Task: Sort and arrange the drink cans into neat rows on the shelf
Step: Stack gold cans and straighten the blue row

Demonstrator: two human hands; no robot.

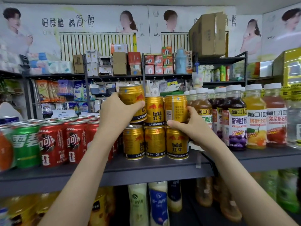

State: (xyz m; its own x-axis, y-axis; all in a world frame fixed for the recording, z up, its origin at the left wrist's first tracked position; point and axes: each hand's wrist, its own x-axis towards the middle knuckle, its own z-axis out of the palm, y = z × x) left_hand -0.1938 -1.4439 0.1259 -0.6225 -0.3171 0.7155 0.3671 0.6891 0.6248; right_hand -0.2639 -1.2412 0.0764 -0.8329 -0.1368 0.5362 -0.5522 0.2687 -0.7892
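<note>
Held can: a tilted gold can (131, 95) sat in the middle of the frame, just above the lower-left can of the stack, with the left hand (116, 111) curled round its side.
Right hand: the right hand (190, 123) clasped the upper-right gold can (175, 106), thumb under its base.
Stack: a lower row of gold cans (154, 142) stood on the grey shelf (162, 167), and a middle gold can (154, 110) stood on top of it between the two held ones.
Shelf, left: red cola cans (53, 142) and a green can (26, 144) stood in rows.
Shelf, right: white-capped juice bottles (234, 121) stood side by side.
Cut off: an orange can (4, 149) was cropped at the left edge.
Hard to make out: the lower-shelf bottles (156, 201) were blurred, and the right fingertips were hidden behind the can.
</note>
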